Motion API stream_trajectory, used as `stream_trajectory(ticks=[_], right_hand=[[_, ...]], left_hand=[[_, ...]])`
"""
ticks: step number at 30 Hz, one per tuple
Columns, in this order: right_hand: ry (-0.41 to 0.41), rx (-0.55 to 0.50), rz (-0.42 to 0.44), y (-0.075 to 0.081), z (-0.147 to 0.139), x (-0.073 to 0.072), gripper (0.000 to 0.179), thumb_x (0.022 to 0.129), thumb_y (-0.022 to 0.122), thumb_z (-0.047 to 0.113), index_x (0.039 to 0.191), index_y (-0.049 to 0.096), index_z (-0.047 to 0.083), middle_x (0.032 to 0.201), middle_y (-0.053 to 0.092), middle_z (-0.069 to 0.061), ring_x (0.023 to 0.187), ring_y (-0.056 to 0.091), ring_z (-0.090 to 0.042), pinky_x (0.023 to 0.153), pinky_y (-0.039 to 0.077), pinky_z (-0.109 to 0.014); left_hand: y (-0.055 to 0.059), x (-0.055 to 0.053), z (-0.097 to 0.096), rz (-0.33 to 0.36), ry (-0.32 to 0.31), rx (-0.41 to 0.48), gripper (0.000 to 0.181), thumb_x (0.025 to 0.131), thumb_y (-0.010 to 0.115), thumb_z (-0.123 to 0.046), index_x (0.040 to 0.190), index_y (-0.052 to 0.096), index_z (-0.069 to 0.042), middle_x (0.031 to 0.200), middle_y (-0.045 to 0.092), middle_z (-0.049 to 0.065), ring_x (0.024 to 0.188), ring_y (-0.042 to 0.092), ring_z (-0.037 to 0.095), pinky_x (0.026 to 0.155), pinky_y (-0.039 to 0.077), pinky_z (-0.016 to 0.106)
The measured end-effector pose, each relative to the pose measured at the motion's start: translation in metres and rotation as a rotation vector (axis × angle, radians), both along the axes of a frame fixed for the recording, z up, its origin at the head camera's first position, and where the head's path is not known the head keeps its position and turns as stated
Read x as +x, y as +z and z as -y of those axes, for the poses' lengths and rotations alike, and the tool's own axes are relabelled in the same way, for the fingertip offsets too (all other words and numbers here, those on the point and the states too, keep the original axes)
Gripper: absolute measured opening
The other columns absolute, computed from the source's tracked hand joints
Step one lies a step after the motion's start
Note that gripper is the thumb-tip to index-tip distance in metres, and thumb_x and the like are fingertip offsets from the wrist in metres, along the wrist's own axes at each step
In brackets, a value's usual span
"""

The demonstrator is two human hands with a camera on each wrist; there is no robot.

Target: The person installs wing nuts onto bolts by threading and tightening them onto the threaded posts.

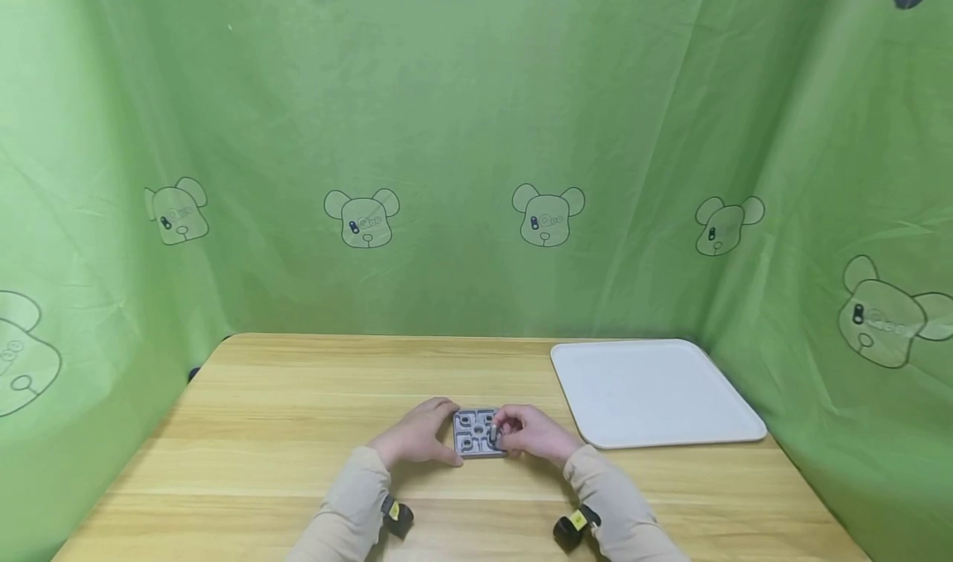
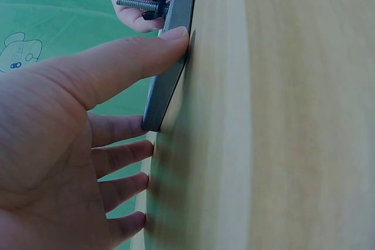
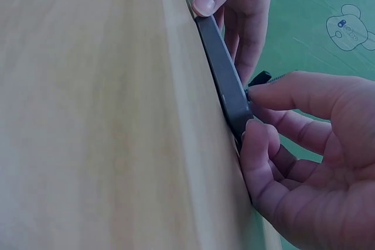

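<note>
A grey square plate (image 1: 479,454) with recessed slots and round holes lies on the table. At its left side my left hand (image 1: 419,436) holds it, thumb (image 2: 170,38) on the near edge and fingers spread toward the far corner. My right hand (image 1: 539,436) is at the plate's right side, its fingers pinching a black wing nut (image 2: 156,5). The wing nut sits on a threaded bolt (image 2: 133,3) that stands up from the plate. Part of the wing nut is hidden behind the right fingers in the right wrist view.
A white rectangular tray (image 1: 655,392) lies on the wooden table (image 1: 320,388) at the back right. Green curtains (image 1: 454,115) with bear-head drawings stand behind and on both sides. Each wrist wears a small black camera.
</note>
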State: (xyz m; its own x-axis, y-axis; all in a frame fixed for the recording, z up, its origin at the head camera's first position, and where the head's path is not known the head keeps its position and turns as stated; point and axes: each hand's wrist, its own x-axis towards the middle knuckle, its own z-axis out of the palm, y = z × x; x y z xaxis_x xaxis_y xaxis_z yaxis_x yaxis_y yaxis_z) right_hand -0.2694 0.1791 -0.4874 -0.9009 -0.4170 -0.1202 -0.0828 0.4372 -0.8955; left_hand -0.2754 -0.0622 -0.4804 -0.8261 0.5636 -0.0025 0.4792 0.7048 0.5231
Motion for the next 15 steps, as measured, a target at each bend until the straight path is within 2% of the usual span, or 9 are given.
stream_trajectory(ticks=[15], right_hand=[[-0.016,0.03,-0.043,-0.0006,0.0044,0.001,0.02,0.077,0.071,0.004,0.094,0.062,0.001,0.078,0.05,-0.001,0.07,0.05,-0.014,0.056,0.051,-0.021]], left_hand=[[0.0012,0.002,-0.0003,0.013,0.011,0.003,0.092,0.068,0.084,-0.039,0.141,0.045,0.0,0.146,0.046,0.018,0.136,0.044,0.036,0.117,0.035,0.051]])
